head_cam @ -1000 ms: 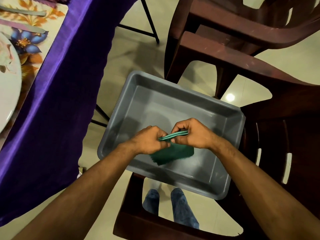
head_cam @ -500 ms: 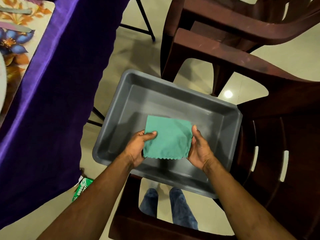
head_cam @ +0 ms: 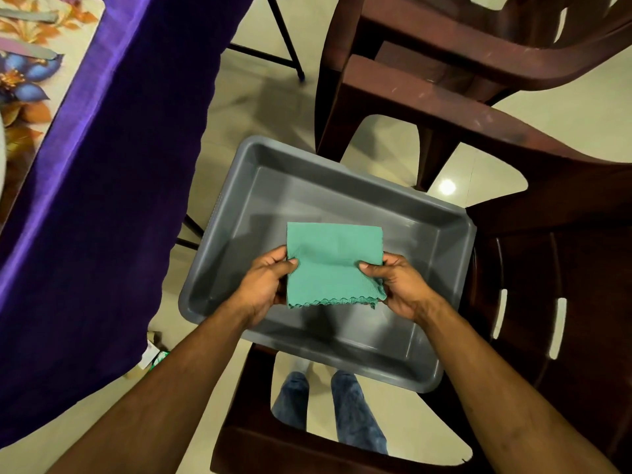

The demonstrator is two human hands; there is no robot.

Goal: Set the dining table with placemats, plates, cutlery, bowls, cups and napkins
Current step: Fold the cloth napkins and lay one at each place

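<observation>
Both hands hold one green napkin (head_cam: 333, 263) flat above the grey tub (head_cam: 455, 234), which rests on a brown chair (head_cam: 564, 268). The left hand (head_cam: 265, 285) pinches its edge at 9 o'clock, thumb on top; the right hand (head_cam: 398, 285) pinches the edge at 3 o'clock the same way. The scalloped hem lies at 6 o'clock, nearest the person.

The step in hand looks to be folding or squaring the napkin before it goes to the desk (head_cam: 102, 165). To do it well, keep both pinches level so the cloth stays taut, bring the straight 12 o'clock edge down onto the hem so the corners meet, then run a thumb along the crease. The cloth is limp, so a loose pinch would let a corner droop. The desk lies toward 10 o'clock; carry the napkin flat and lay it beside the plate there.

Count: one napkin, one tub with nothing else showing inside it, two chairs, the second (head_cam: 478, 46) at 1 o'clock. On the desk, under the purple cloth (head_cam: 136, 97), one floral placemat (head_cam: 30, 80) carries two pieces of cutlery (head_cam: 30, 51); a sliver of plate (head_cam: 1, 131) shows at the frame's 9 o'clock edge.
</observation>
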